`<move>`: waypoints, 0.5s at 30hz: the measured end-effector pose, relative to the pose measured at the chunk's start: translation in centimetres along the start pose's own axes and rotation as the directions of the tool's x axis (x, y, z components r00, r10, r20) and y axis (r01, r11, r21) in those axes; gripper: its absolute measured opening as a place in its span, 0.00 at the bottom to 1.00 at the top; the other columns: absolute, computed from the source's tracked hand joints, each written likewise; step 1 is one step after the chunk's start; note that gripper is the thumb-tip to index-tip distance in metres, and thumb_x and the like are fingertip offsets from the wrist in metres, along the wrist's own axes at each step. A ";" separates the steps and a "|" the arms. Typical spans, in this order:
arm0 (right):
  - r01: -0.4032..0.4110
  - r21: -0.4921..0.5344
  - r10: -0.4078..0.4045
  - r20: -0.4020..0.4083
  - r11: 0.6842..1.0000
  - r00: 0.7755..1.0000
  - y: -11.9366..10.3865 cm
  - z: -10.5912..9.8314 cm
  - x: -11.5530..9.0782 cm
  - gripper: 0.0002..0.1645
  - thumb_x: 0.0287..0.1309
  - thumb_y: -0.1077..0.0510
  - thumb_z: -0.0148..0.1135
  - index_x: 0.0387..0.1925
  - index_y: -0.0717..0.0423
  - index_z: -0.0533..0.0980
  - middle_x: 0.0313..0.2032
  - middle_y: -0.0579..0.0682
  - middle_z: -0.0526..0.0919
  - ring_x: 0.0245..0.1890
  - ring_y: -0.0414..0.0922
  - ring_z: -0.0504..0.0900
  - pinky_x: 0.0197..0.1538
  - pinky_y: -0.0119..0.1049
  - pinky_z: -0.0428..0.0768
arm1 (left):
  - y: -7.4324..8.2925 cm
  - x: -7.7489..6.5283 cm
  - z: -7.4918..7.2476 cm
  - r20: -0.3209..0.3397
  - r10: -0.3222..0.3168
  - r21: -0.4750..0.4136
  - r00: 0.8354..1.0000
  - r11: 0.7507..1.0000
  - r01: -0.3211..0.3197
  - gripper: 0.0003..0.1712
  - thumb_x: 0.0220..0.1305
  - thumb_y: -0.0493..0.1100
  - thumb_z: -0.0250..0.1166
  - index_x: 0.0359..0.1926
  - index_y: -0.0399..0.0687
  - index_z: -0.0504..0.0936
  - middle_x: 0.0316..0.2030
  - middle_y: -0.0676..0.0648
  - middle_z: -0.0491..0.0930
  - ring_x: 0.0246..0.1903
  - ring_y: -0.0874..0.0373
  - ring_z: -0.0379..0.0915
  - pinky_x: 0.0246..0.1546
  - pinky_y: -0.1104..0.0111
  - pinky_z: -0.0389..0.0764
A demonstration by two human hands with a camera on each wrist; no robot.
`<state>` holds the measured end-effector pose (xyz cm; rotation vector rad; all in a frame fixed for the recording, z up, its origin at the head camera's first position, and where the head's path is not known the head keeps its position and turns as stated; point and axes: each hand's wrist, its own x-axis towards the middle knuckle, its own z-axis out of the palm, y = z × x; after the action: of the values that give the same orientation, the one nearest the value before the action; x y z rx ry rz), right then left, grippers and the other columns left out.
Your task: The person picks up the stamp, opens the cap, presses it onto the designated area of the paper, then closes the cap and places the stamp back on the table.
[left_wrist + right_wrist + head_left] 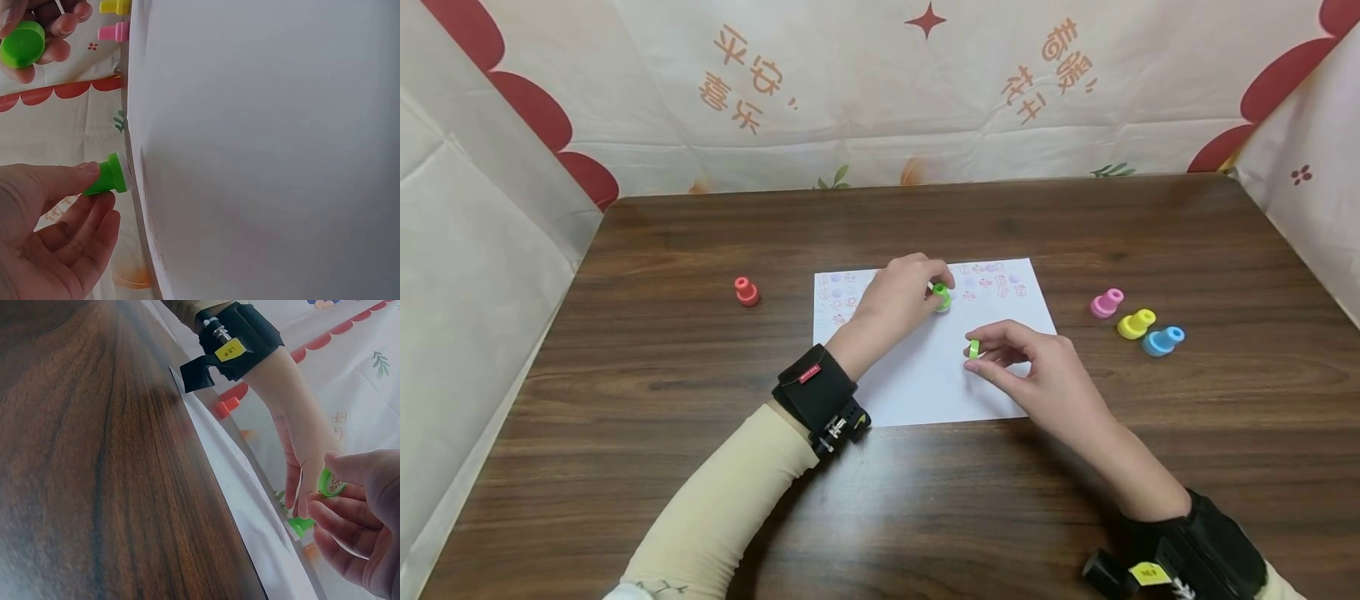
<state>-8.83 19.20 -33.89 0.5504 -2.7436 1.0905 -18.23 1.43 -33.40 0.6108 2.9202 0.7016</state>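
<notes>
My left hand (891, 300) pinches a green stamp (942, 298) by its narrow handle, between thumb and fingers. The stamp's pale base (125, 172) faces the white sheet of paper (925, 375), at or very near its surface; I cannot tell whether it touches. Over the sheet's right part, my right hand (1037, 367) holds a small green cap (973, 348) between thumb and fingertips. The cap's open side (331, 482), with reddish marks inside, shows in the right wrist view. Red and purple stamped prints (992, 275) line the sheet's far side.
A red stamp (747, 292) stands on the wooden table (647, 433) left of the sheet. To its right stand a pink stamp (1107, 303), a yellow stamp (1137, 323) and a blue stamp (1163, 341), close together. A printed cloth (880, 100) hangs behind the table.
</notes>
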 end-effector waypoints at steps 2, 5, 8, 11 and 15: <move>0.000 0.000 0.000 0.002 1.000 1.000 0.0 0.0 0.0 0.17 0.50 0.57 0.72 0.43 0.56 0.81 0.31 0.43 0.88 0.29 0.35 0.81 0.36 0.41 0.85 | 0.0 0.1 0.1 0.005 -0.003 0.005 1.000 1.000 0.003 0.12 0.61 0.42 0.66 0.46 0.57 0.84 0.45 0.52 0.81 0.42 0.60 0.75 0.42 0.67 0.82; 0.000 -0.001 0.000 0.003 1.000 1.000 0.1 0.0 0.1 0.17 0.50 0.57 0.72 0.43 0.56 0.81 0.31 0.43 0.88 0.29 0.35 0.81 0.36 0.41 0.85 | 0.0 0.1 0.1 0.013 -0.009 0.017 1.000 1.000 0.008 0.12 0.61 0.42 0.66 0.46 0.58 0.84 0.45 0.52 0.81 0.42 0.60 0.75 0.41 0.67 0.81; -0.001 -0.003 0.001 0.001 1.000 1.000 0.1 0.0 0.1 0.17 0.49 0.57 0.72 0.42 0.56 0.81 0.30 0.43 0.88 0.29 0.35 0.81 0.36 0.42 0.85 | 0.0 0.2 0.2 0.019 -0.012 0.022 1.000 1.000 0.011 0.12 0.61 0.42 0.66 0.46 0.58 0.84 0.45 0.53 0.81 0.41 0.60 0.75 0.41 0.67 0.81; 0.000 -0.005 0.000 -0.002 1.000 1.000 0.1 0.0 0.1 0.17 0.49 0.57 0.72 0.42 0.56 0.81 0.30 0.43 0.88 0.28 0.35 0.81 0.35 0.42 0.85 | 0.0 0.3 0.2 0.023 -0.012 0.022 1.000 1.000 0.012 0.12 0.61 0.42 0.66 0.47 0.57 0.84 0.45 0.53 0.81 0.41 0.60 0.75 0.41 0.67 0.81; 0.004 -0.002 -0.004 -0.003 1.000 1.000 0.1 -0.1 0.1 0.16 0.50 0.57 0.72 0.42 0.56 0.81 0.29 0.43 0.87 0.28 0.35 0.81 0.35 0.42 0.85 | 0.0 0.3 0.3 0.030 -0.013 0.030 0.999 0.999 0.012 0.12 0.61 0.42 0.66 0.47 0.58 0.84 0.45 0.53 0.80 0.42 0.60 0.75 0.41 0.67 0.81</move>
<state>-9.00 19.26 -33.88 0.5533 -2.7400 1.0861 -18.48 1.69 -33.68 0.5997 2.9087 0.6434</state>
